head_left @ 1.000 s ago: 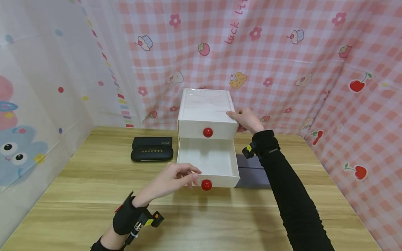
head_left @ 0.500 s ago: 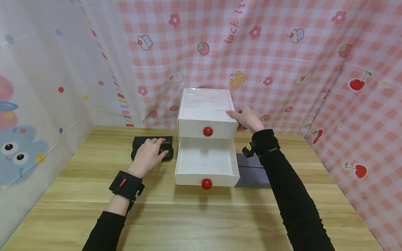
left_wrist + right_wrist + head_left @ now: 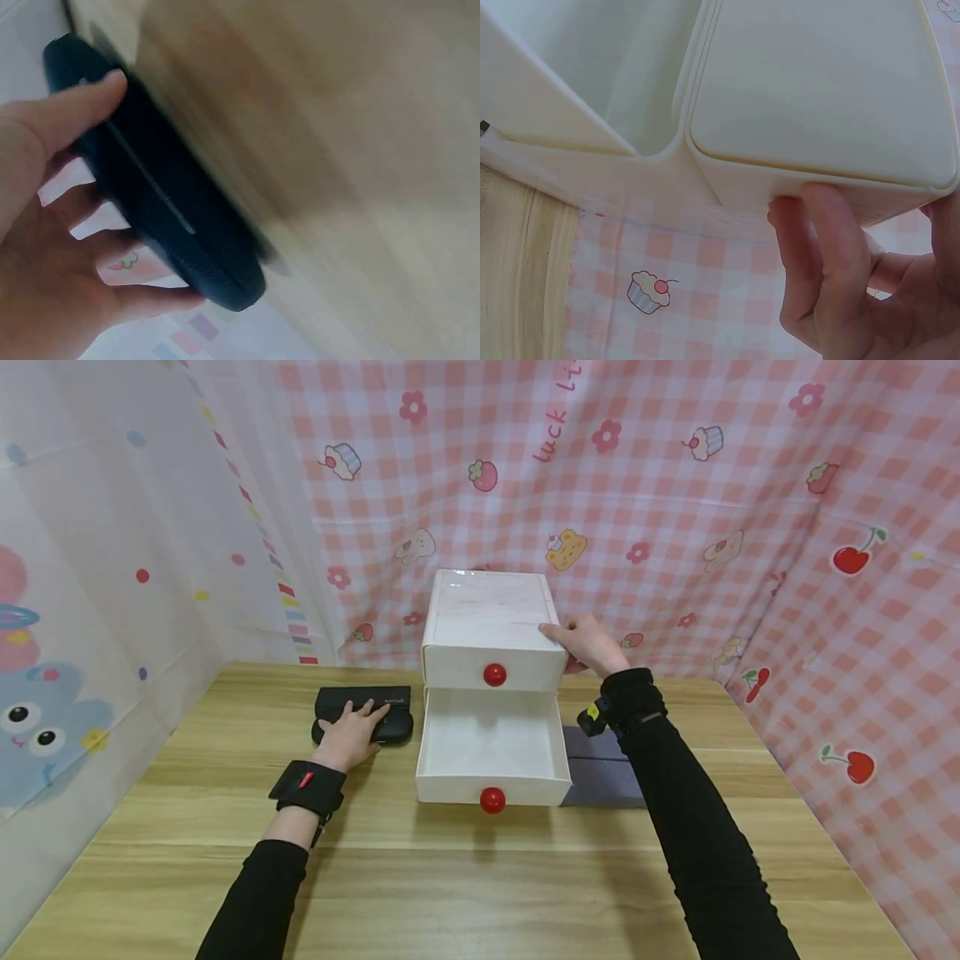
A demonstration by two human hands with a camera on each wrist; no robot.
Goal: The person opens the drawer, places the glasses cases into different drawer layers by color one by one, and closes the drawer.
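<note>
My left hand (image 3: 347, 740) lies over a black glasses case (image 3: 397, 727) on the table, fingers spread across its top. In the left wrist view the thumb bears on the front side of the glasses case (image 3: 161, 176) while the fingers reach over its other side. To the right stands a white two-drawer box (image 3: 491, 610) with round red knobs. Its lower drawer (image 3: 491, 752) is pulled out and bare inside; the upper one is closed. My right hand (image 3: 588, 643) holds the box's right side, thumb on the top edge and fingers against the side wall (image 3: 742, 187).
A flat grey-blue folded piece (image 3: 600, 768) lies on the wooden table (image 3: 480, 893) right of the pulled-out drawer, partly hidden by the right arm. A pink checked curtain (image 3: 480, 510) hangs close behind the box, with printed cloth at both sides.
My left hand has left the lower drawer's front and moved left and back onto the glasses case, its fingers settling over it. My right hand stays on the box.
</note>
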